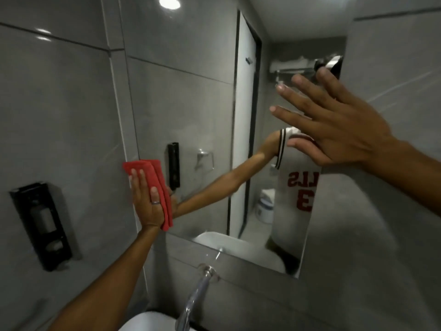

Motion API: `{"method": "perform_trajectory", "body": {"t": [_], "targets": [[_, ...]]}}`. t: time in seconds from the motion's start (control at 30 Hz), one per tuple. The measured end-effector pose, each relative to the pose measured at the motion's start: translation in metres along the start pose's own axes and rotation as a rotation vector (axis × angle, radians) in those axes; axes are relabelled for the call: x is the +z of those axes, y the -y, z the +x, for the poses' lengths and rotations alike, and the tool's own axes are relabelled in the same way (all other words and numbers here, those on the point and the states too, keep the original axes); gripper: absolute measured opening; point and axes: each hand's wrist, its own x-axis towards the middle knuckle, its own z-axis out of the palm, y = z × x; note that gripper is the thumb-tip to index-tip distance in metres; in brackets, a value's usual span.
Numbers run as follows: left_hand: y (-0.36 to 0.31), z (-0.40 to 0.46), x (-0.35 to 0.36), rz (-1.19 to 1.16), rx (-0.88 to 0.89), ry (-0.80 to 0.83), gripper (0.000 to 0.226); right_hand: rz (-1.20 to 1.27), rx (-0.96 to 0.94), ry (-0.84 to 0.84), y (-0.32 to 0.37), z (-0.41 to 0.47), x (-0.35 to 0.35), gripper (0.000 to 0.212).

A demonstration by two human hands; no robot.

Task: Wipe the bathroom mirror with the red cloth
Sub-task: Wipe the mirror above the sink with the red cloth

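Observation:
The bathroom mirror (198,111) fills the grey tiled wall ahead. My left hand (146,201) presses a folded red cloth (155,180) flat against the mirror's left edge, about halfway down. My right hand (334,123) is raised in front of the mirror's right side, with its fingers spread and nothing in it. The glass reflects my outstretched arm, a white jersey with red lettering and a doorway.
A black soap dispenser (41,225) is fixed to the wall left of the mirror. Below the mirror, a chrome tap (198,292) juts out of the wall over a white basin (148,322) at the bottom edge.

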Motion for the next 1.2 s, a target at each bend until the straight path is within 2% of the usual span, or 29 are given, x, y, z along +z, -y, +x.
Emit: {"method": "perform_trajectory", "body": {"t": [0.1,0.27,0.47,0.63,0.8,0.9,1.0,1.13,1.2], "targets": [[-0.002,-0.022,0.005,-0.009,-0.122,0.017,0.069,0.017,0.046,-0.003,0.0,0.0,0.001,0.078],[-0.029,-0.064,0.022,0.017,-0.086,0.016,0.084,0.018,0.061,-0.047,0.001,0.0,0.004,0.08],[-0.109,-0.136,0.066,0.113,-0.025,-0.017,0.065,-0.01,0.073,-0.082,0.003,0.002,0.004,0.078],[-0.216,-0.205,0.104,0.106,0.089,-0.018,0.058,0.011,0.106,-0.08,0.003,0.001,0.0,0.074],[-0.264,-0.236,0.102,0.058,0.323,0.155,0.054,0.065,0.112,-0.083,0.001,0.001,-0.013,0.064],[-0.262,-0.213,0.099,0.064,0.435,0.186,0.054,0.141,0.254,-0.139,-0.012,0.002,-0.023,0.058],[-0.282,-0.138,0.102,0.073,0.527,0.198,0.061,0.158,0.456,-0.155,-0.046,-0.005,-0.032,0.06],[-0.361,0.005,0.088,0.054,0.602,0.126,0.068,0.205,0.598,-0.136,-0.071,-0.022,-0.039,0.062],[-0.407,0.071,0.083,0.041,0.604,0.076,0.072,0.215,0.612,-0.162,-0.068,-0.026,-0.038,0.061]]}}
